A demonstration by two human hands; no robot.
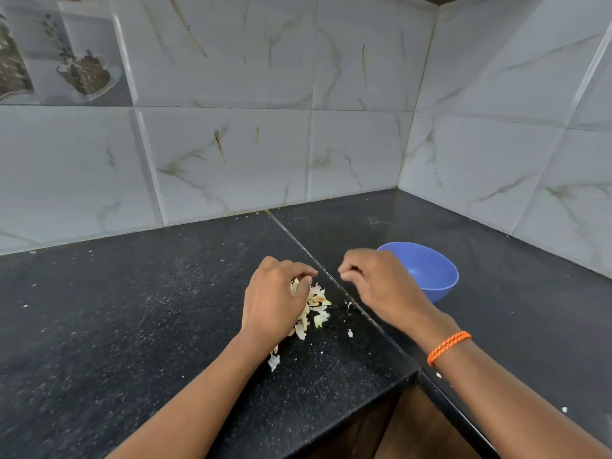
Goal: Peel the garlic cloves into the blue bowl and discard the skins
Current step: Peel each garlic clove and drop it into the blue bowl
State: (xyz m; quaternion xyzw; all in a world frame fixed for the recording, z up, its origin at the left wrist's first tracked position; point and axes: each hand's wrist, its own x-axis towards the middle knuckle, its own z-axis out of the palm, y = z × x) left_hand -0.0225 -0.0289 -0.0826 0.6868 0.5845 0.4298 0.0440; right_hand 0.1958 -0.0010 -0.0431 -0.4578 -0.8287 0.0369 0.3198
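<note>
Papery, curled garlic skins (314, 306) lay heaped on the speckled black stone counter (132, 309), the heap's long axis running from 1 to 7 o'clock. The left hand (275, 303) curled over and gripped them. The right hand (374, 283), fingers curled, hovered just beside; whether it held anything could not be told. The smooth round blue bowl (433, 276) sat at its 3 o'clock.

text: none legible | labels: none | brands: none | numbers: none | signs: none
</note>
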